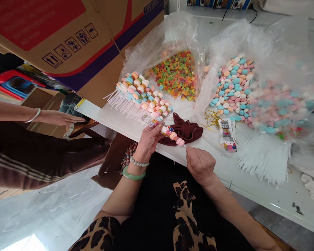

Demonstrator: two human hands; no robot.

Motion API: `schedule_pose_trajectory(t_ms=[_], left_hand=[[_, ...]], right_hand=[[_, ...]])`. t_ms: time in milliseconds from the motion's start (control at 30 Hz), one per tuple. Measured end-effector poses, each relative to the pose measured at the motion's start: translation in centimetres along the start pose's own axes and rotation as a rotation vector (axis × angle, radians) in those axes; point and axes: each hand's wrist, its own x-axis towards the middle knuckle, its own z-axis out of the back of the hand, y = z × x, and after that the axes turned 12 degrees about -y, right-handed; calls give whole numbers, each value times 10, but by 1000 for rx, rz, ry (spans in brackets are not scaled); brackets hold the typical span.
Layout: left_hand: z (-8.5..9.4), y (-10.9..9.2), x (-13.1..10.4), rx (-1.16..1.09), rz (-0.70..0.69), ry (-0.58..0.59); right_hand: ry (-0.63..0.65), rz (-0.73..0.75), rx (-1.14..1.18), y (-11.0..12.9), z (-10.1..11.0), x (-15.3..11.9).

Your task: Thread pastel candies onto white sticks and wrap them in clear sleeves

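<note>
My left hand (150, 141) pinches a small printed plastic wrapper (167, 130) just above the table's front edge. A candy skewer (177, 138) with pink and orange pieces sits partly inside the wrapper's mouth, its lower candies still outside. The fist of my right hand (201, 166) is closed around the skewer's white stick, with the thumb on top. Behind the left hand lies a pile of finished candy skewers (143, 92), their sticks pointing left. A dark maroon cloth (185, 129) rests right behind the wrapper.
Clear bags hold ring-shaped candies (175, 75) and pastel candies (234, 85). Gold twist ties (214, 119), a stack of printed wrappers (228, 136) and white sticks (265, 158) lie to the right. A large cardboard box (94, 66) stands left. Another person's hand (64, 118) is at far left.
</note>
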Motion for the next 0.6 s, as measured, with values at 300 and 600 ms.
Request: schedule_pose_trajectory(t_ms=[300,600], left_hand=[[4,5,7,-122,72,129],[3,6,2,-70,62,218]], right_hand=[[263,-751,587,3,0,3],[689,-1887,1746,-15,-14,5]])
